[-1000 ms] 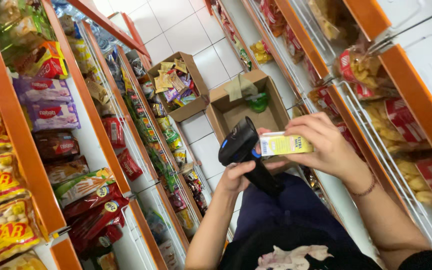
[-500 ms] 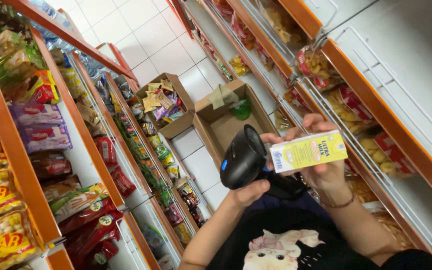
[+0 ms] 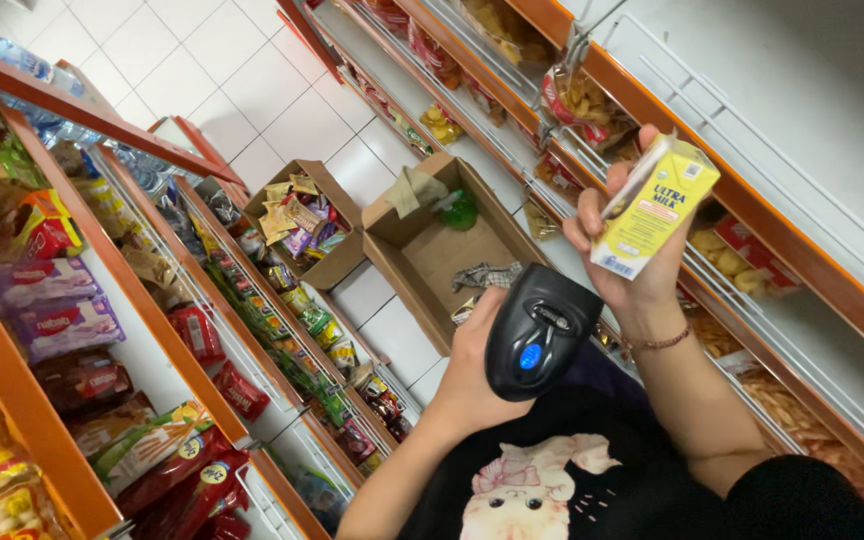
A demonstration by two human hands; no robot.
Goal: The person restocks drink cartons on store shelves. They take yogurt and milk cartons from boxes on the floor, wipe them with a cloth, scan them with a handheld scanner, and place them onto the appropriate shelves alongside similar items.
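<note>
In the shop aisle, between two runs of orange shelves, the right hand (image 3: 632,250) is closed around a small yellow drink carton (image 3: 655,207), fingers wrapped behind it and thumb on the near edge, holding it tilted up beside the right-hand shelf (image 3: 802,250). The left hand (image 3: 477,370) is wrapped around the grip of a black handheld scanner (image 3: 540,330), just below the carton and apart from it. On the tiled floor beyond stand two open cardboard boxes, one (image 3: 432,255) nearly bare, the other (image 3: 302,215) full of packets. The carton is held only at its lower half, so a loosened grip could let it tip and drop toward the box; the scanner head points away from the carton's printed side, so a read could miss.
</note>
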